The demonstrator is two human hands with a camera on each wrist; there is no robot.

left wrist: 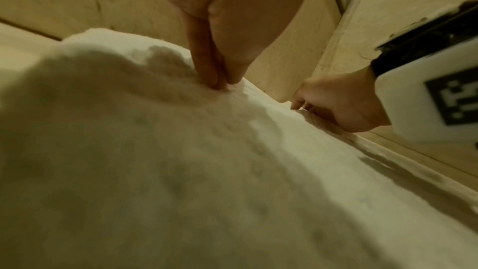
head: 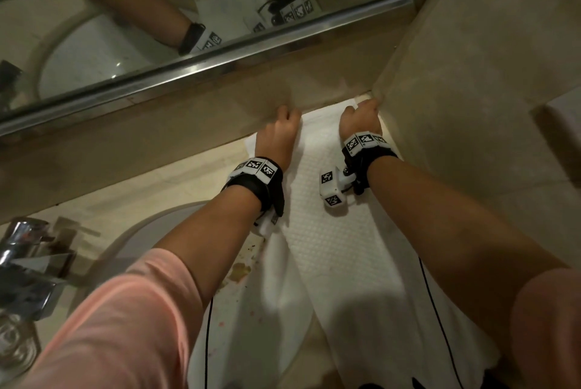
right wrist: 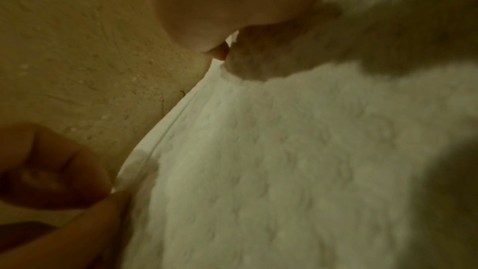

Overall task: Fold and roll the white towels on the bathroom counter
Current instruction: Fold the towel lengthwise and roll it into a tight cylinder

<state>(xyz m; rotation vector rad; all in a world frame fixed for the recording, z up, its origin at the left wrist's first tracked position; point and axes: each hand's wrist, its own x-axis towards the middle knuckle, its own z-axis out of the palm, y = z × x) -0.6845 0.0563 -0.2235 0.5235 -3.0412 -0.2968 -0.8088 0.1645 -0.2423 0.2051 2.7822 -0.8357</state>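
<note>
A: Where was the white towel (head: 327,231)?

B: It lay stretched along the right end of the bathroom counter (head: 176,187), its far edge pushed up against the back ledge under the mirror (head: 157,27) and into the counter's far right corner beside the side wall (head: 471,105). The near part spilled over the counter's front edge and hung down.

A: And the hands?

B: Both were at the towel's far edge. The left hand (head: 278,134) pinched the far left corner; the left wrist view showed its fingers (left wrist: 207,64) pressed together on a raised bunch of terry. The right hand (head: 361,118) was curled at the far right corner, close to the side wall, and the right wrist view showed its fingertip (right wrist: 220,54) nipping a gathered fold of cloth.

A: So neither hand was loose?

B: No, each gripped towel fabric.

A: Anything else on the counter?

B: A round basin (head: 141,231) was set into it at the left, with a chrome tap (head: 28,256) at the near left. Stains marked the surface beside the towel's left side.
</note>
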